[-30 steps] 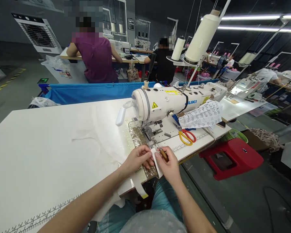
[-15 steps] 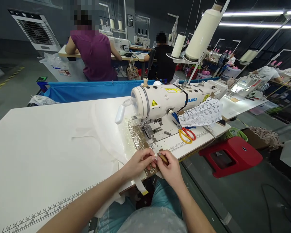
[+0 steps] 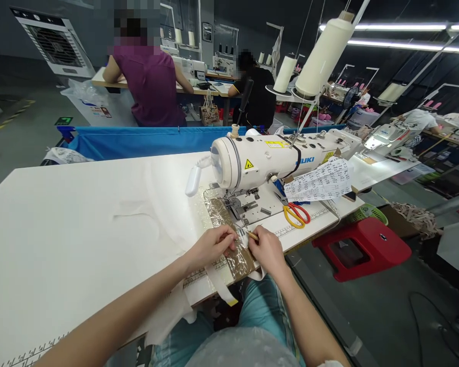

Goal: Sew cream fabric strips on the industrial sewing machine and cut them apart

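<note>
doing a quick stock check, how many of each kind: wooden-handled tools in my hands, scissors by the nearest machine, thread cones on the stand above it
Wooden-handled tool: 1
Scissors: 1
Thread cones: 2
Total: 4

Left hand [image 3: 216, 243] curled, right hand [image 3: 266, 248] clenched, slightly apart

This is a sewing workshop: a sewing machine [image 3: 263, 160] stands mid-frame, thread cones [image 3: 323, 58] above it, another machine [image 3: 386, 137] at right, and co-workers [image 3: 149, 86] upper left.

Right grip [image 3: 266, 250] on brown-handled tool [image 3: 254, 236]; left grip [image 3: 216, 243] near, curled; scissors [image 3: 295, 216] beside sewing machine [image 3: 260, 159].
</note>
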Demonstrator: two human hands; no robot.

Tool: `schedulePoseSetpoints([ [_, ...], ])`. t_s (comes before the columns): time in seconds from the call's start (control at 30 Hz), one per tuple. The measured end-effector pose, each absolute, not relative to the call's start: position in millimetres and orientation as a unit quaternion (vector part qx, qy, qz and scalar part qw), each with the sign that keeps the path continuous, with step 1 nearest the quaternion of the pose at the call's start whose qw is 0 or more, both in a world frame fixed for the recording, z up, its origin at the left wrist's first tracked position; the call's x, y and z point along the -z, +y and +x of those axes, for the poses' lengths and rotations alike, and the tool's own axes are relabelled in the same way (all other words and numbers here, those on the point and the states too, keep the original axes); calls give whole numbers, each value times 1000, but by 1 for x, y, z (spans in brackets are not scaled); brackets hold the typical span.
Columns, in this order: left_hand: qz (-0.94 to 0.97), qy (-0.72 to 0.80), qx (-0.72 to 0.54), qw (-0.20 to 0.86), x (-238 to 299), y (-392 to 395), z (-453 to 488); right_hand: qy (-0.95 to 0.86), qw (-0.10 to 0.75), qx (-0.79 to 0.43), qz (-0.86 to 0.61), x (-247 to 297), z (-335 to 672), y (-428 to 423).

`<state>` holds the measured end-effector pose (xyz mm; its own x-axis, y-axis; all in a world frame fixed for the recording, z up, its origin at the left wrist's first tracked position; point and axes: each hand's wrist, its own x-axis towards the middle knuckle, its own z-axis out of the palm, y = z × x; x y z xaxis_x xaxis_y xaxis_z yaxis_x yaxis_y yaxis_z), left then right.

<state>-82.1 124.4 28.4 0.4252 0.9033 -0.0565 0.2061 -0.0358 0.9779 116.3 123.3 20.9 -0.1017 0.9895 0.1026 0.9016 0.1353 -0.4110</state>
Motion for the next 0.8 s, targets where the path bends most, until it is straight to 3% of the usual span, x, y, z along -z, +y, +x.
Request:
schedulePoseSetpoints([
  [0.3, 828, 419, -267, 261, -6, 114, -88, -720, 194, -220, -629, -35, 113, 137],
  [0.5, 865, 450, -195, 102, -8, 114, -82, -729, 203, -208, -620, -37, 110, 154],
  [0.8, 876, 470, -98, 42, -21, 119, -76, -739, 203, -195, -612, -37, 104, 165],
])
